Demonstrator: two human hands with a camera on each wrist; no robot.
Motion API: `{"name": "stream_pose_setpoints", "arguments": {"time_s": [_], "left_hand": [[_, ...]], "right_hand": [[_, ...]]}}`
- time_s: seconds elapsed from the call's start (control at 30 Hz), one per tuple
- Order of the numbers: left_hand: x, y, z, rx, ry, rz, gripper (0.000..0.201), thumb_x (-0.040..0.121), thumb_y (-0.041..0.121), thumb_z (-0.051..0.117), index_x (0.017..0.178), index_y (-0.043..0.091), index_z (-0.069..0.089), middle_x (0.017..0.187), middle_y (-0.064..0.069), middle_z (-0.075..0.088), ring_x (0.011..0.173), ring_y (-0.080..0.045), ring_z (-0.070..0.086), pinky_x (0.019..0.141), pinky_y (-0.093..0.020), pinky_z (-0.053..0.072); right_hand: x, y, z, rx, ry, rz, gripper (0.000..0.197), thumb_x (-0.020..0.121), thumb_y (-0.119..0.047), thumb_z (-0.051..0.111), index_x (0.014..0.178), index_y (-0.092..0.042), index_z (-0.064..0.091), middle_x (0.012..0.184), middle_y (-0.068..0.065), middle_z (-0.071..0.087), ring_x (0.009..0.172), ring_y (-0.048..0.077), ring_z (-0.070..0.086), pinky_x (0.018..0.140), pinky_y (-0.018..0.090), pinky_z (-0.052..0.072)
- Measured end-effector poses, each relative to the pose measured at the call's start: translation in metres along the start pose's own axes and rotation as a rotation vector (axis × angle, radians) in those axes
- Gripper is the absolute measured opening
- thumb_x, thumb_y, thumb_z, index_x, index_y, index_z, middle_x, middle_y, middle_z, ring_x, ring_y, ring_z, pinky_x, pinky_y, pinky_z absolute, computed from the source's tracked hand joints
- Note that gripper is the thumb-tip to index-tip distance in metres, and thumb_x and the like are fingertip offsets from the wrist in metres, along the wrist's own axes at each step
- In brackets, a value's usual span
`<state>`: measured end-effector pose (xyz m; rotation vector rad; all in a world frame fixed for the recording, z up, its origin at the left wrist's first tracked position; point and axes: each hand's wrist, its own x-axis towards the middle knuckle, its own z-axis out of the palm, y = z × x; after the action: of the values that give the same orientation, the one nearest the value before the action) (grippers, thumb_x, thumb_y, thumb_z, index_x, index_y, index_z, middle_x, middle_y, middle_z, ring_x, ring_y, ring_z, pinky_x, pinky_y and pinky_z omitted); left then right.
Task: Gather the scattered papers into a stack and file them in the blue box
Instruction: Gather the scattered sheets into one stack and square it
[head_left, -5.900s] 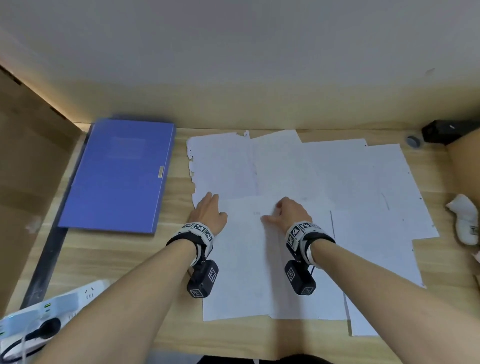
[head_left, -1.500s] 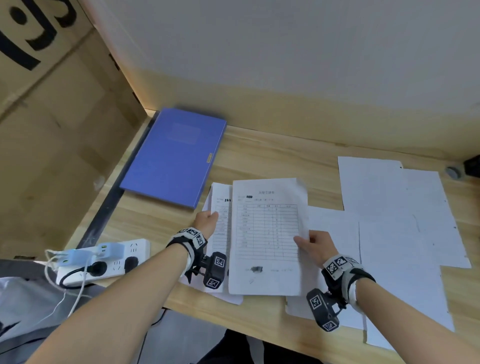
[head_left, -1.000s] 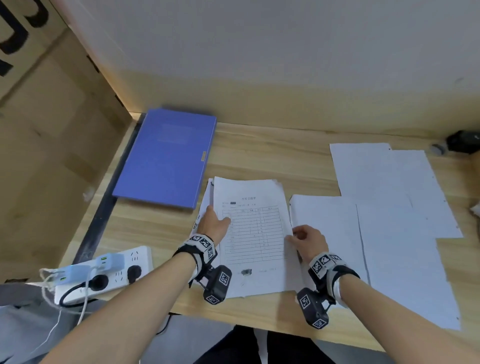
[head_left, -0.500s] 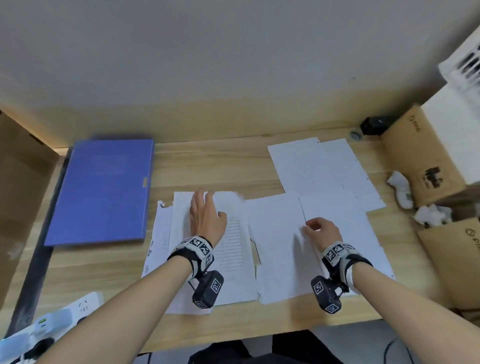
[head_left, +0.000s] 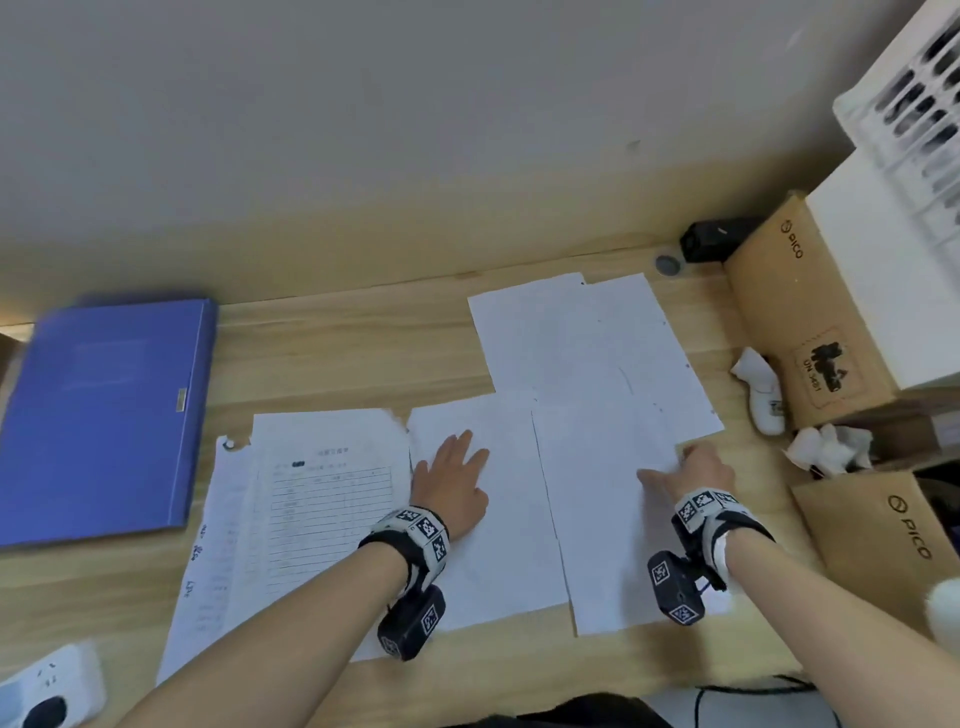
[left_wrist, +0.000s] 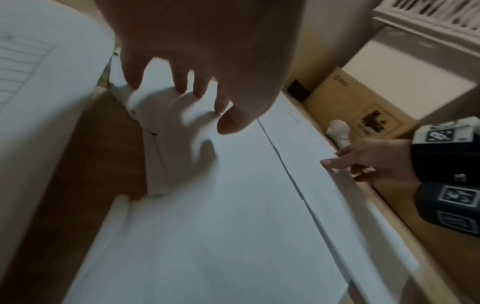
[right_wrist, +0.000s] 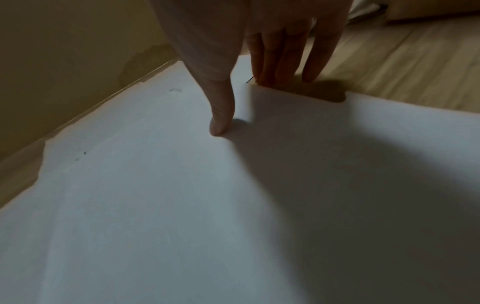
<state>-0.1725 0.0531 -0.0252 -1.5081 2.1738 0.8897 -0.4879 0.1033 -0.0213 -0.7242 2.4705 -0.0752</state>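
The closed blue box (head_left: 104, 415) lies flat at the table's far left. Beside it sits a rough stack of printed papers (head_left: 322, 493). My left hand (head_left: 457, 478) lies flat with spread fingers on a blank sheet (head_left: 493, 561) just right of that stack; its fingertips (left_wrist: 182, 90) press the paper. My right hand (head_left: 691, 467) is at the right edge of a second blank sheet (head_left: 597, 519). Its thumb (right_wrist: 221, 123) is on top and its fingers (right_wrist: 280, 67) are behind the raised edge, pinching it. Two more sheets (head_left: 571, 338) lie behind.
Cardboard boxes (head_left: 810, 322) and crumpled white tissue (head_left: 826, 447) crowd the right side of the table. A small black device (head_left: 711, 241) sits against the back wall. A white power strip (head_left: 47, 691) lies at the near left corner.
My left hand has left the printed stack and moved right onto the blank sheet. My right hand has moved right to the edge of the second sheet and lifted it slightly.
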Motion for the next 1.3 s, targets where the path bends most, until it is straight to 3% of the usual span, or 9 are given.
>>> {"name": "stream_pose_setpoints", "arguments": {"time_s": [0.13, 0.27, 0.4, 0.53, 0.7, 0.87, 1.0, 1.1, 1.3], "left_hand": [[0.022, 0.007, -0.024, 0.026, 0.172, -0.040, 0.047, 0.090, 0.016, 0.044, 0.137, 0.017, 0.044, 0.148, -0.003, 0.035, 0.128, -0.025, 0.042, 0.094, -0.040, 0.040], [0.048, 0.004, -0.051, -0.079, 0.139, -0.160, 0.057, 0.088, 0.026, 0.056, 0.140, 0.018, 0.035, 0.146, -0.005, 0.030, 0.112, -0.030, 0.057, 0.078, -0.037, 0.049], [0.068, 0.004, -0.059, -0.073, 0.120, -0.230, 0.067, 0.079, 0.030, 0.068, 0.137, 0.017, 0.037, 0.134, -0.005, 0.033, 0.093, -0.025, 0.052, 0.073, -0.035, 0.048], [0.078, 0.003, -0.057, 0.017, 0.172, -0.244, 0.071, 0.073, 0.034, 0.076, 0.134, 0.019, 0.042, 0.129, -0.004, 0.038, 0.113, -0.024, 0.044, 0.078, -0.036, 0.047], [0.089, -0.001, -0.058, 0.102, 0.189, -0.246, 0.078, 0.068, 0.040, 0.082, 0.132, 0.020, 0.042, 0.127, -0.003, 0.044, 0.114, -0.024, 0.043, 0.081, -0.036, 0.044], [0.096, 0.000, -0.060, 0.108, 0.151, -0.267, 0.077, 0.064, 0.038, 0.085, 0.127, 0.021, 0.043, 0.123, -0.001, 0.051, 0.115, -0.023, 0.044, 0.082, -0.036, 0.043], [0.099, 0.000, -0.065, 0.098, 0.064, -0.276, 0.069, 0.069, 0.038, 0.082, 0.126, 0.020, 0.047, 0.126, -0.002, 0.052, 0.118, -0.023, 0.046, 0.089, -0.036, 0.041], [0.098, 0.002, -0.071, 0.073, -0.016, -0.292, 0.052, 0.077, 0.034, 0.076, 0.122, 0.017, 0.056, 0.123, -0.003, 0.059, 0.114, -0.024, 0.056, 0.088, -0.036, 0.046], [0.080, 0.010, -0.090, -0.022, 0.075, -0.235, 0.020, 0.085, 0.018, 0.054, 0.105, 0.016, 0.058, 0.111, -0.007, 0.065, 0.099, -0.029, 0.062, 0.073, -0.030, 0.042]], "right_hand": [[0.020, -0.012, -0.015, 0.134, -0.113, -0.145, 0.031, 0.070, -0.031, 0.076, 0.067, -0.009, 0.055, 0.066, 0.006, 0.059, 0.062, 0.025, 0.055, 0.051, 0.030, 0.040], [0.039, -0.045, -0.030, 0.229, -0.131, -0.285, 0.045, 0.074, -0.034, 0.077, 0.061, -0.012, 0.040, 0.058, 0.004, 0.043, 0.055, 0.024, 0.042, 0.051, 0.030, 0.026], [0.062, -0.080, -0.031, 0.258, -0.142, -0.325, 0.046, 0.071, -0.041, 0.076, 0.076, 0.000, 0.056, 0.072, 0.019, 0.062, 0.069, 0.035, 0.059, 0.056, 0.030, 0.036], [0.070, -0.112, -0.029, 0.163, -0.148, -0.334, 0.027, 0.076, -0.032, 0.072, 0.089, -0.015, 0.055, 0.078, -0.002, 0.055, 0.078, 0.026, 0.057, 0.053, 0.025, 0.034], [0.077, -0.129, -0.011, 0.019, -0.180, -0.269, 0.068, 0.072, -0.029, 0.073, 0.131, -0.017, 0.043, 0.123, 0.005, 0.053, 0.111, 0.030, 0.058, 0.082, 0.035, 0.046], [0.077, -0.132, -0.002, -0.019, -0.220, -0.281, 0.033, 0.070, -0.027, 0.074, 0.086, -0.017, 0.047, 0.080, -0.001, 0.047, 0.066, 0.020, 0.046, 0.056, 0.026, 0.034], [0.077, -0.128, 0.001, 0.084, -0.200, -0.311, 0.038, 0.067, -0.018, 0.070, 0.063, -0.019, 0.033, 0.062, -0.004, 0.036, 0.055, 0.020, 0.035, 0.048, 0.025, 0.024], [0.072, -0.125, -0.005, 0.157, -0.173, -0.302, 0.022, 0.068, -0.018, 0.069, 0.077, -0.018, 0.049, 0.069, -0.003, 0.051, 0.058, 0.020, 0.047, 0.049, 0.025, 0.031], [0.067, -0.116, -0.023, 0.244, -0.155, -0.325, 0.044, 0.075, -0.013, 0.069, 0.116, -0.019, 0.055, 0.095, -0.001, 0.059, 0.084, 0.021, 0.055, 0.072, 0.027, 0.040]]}}
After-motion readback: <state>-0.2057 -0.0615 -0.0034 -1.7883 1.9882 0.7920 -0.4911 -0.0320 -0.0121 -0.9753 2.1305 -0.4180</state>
